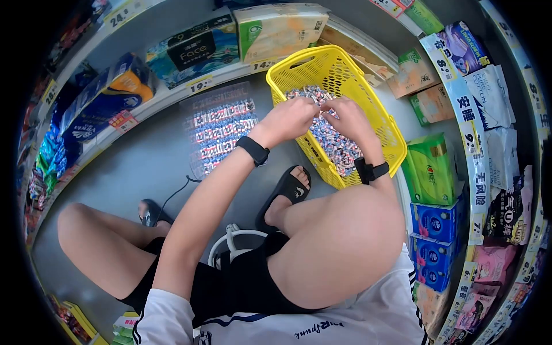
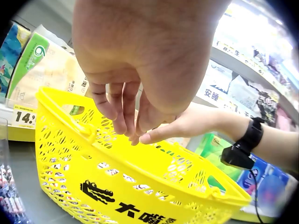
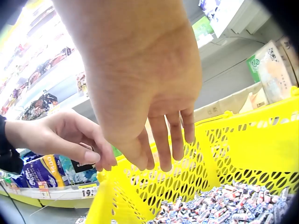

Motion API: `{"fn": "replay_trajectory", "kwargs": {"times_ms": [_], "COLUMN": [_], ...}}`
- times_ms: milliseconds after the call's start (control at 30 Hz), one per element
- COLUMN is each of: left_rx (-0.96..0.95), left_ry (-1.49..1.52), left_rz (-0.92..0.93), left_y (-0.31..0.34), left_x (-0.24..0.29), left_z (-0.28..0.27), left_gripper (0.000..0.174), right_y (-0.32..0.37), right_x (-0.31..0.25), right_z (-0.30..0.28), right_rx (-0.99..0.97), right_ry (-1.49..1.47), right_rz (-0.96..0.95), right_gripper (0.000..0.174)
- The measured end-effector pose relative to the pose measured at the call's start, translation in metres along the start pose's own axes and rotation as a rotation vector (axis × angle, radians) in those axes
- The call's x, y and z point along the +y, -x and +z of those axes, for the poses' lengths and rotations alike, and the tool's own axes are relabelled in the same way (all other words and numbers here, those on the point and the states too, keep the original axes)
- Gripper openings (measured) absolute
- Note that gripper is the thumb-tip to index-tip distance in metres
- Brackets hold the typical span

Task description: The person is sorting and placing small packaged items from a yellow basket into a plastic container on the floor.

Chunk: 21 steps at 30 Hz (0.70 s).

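Note:
Above the yellow basket (image 1: pixel 376 115), the left hand (image 1: pixel 290 121) and right hand (image 1: pixel 349 118) are close together. Many small wrapped pieces (image 1: pixel 339 144) fill the lower part of the basket. The left wrist view shows the left hand (image 2: pixel 145 60) with loosely bent fingers pointing down, near the thumb of the right hand (image 2: pixel 187 123). In the right wrist view the right hand (image 3: pixel 145 79) hangs with fairly straight fingers; beside it the left hand (image 3: pixel 70 135) has its thumb and fingers slightly apart. No object shows between the fingers of either hand.
Left of the basket, a clear tray (image 1: pixel 221 129) with rows of similar wrapped pieces lies on the grey floor (image 1: pixel 109 178). Shelves with tissue packs (image 1: pixel 282 34) curve behind; more packs (image 1: pixel 431 169) stand at right. The person's knees and sandalled feet are close below the basket.

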<state>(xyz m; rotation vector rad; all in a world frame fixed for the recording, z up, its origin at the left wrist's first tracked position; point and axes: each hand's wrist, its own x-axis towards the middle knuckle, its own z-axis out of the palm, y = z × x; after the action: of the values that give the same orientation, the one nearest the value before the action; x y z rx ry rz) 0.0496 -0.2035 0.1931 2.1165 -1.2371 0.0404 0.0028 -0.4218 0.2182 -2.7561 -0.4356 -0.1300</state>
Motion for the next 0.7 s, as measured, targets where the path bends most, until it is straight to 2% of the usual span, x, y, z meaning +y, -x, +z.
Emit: {"fn": "replay_trajectory", "kwargs": {"times_ms": [167,233,267,333,400,467,500,567,633,700], "left_rx": [-0.157,-0.209,-0.215,-0.397,-0.426,-0.748,-0.830,-0.843,-0.908,-0.926], "left_ry": [-0.036,-0.022,-0.014,-0.037,-0.004,-0.067,-0.103,-0.146,-0.226,-0.258], "left_rz": [0.011,0.017,0.017,-0.041,-0.014,-0.140,-0.174,-0.179,-0.203,-0.191], "left_y": [-0.037,-0.049,-0.055,-0.069,-0.084,-0.101,-0.108,-0.109,-0.115,-0.117], "left_x": [-0.021,-0.032,-0.037,-0.045,-0.052,-0.053,-0.051,-0.060,-0.057,-0.060], "left_z": [0.028,0.043,0.050,0.062,0.071,0.073,0.073,0.086,0.089,0.097], "left_gripper": [0.014,0.014,0.014,0.014,0.013,0.014,0.017,0.021,0.033,0.033], "right_y": [0.003,0.000,-0.002,-0.006,-0.006,-0.002,-0.001,0.000,0.002,0.004], "right_x": [0.036,0.048,0.054,0.060,0.070,0.092,0.094,0.100,0.105,0.107], "right_z": [0.023,0.035,0.039,0.044,0.053,0.077,0.078,0.089,0.093,0.108], "right_rx": [-0.084,-0.177,-0.183,-0.314,-0.360,-0.438,-0.466,-0.489,-0.520,-0.503], "right_ry": [-0.029,-0.088,-0.090,-0.049,-0.054,-0.142,-0.119,-0.123,-0.129,-0.141], "right_rz": [0.131,0.294,0.302,0.405,0.456,0.543,0.548,0.571,0.596,0.633], "right_gripper": [0.019,0.023,0.023,0.029,0.035,0.040,0.042,0.043,0.045,0.043]}}
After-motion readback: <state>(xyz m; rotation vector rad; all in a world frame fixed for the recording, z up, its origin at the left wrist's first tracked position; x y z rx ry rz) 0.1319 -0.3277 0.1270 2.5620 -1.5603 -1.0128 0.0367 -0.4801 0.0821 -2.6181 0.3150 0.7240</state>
